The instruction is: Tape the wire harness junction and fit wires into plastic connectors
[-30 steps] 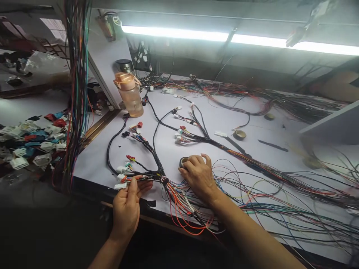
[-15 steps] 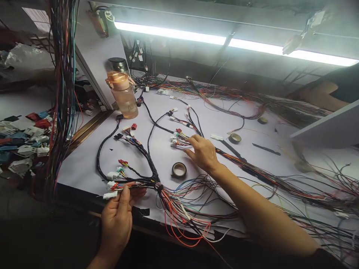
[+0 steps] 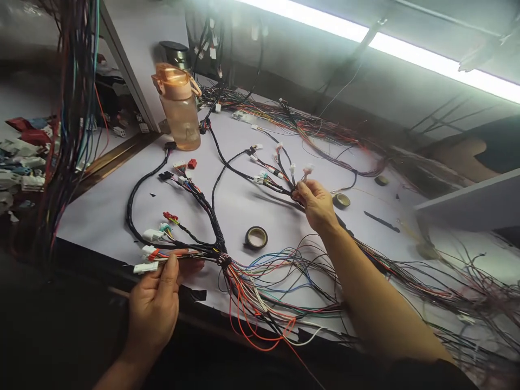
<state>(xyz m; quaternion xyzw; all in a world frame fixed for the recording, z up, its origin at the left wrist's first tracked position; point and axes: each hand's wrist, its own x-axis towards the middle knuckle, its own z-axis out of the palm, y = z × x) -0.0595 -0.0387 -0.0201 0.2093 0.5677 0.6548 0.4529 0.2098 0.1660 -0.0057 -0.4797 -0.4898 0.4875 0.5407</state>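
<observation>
A wiring harness wrapped in black tape lies across the white table, with branches ending in white, red and black connectors. At the near edge my left hand is closed on a few wires of one branch, just behind its white connectors. Farther right, my right hand pinches a second taped wire bundle where its branches meet; white connectors fan out beyond the fingers. Loose red, white and blue wires spread from the near harness between my hands.
A roll of black tape lies between the bundles, another tape roll beyond my right hand. An orange bottle stands at the back left. Hanging wires and piled connectors are at left. A person's arm shows at far right.
My right hand has moved slightly right and up, from hovering by the connectors to gripping the bundle's junction. My left hand keeps its hold. The view has tilted and shifted.
</observation>
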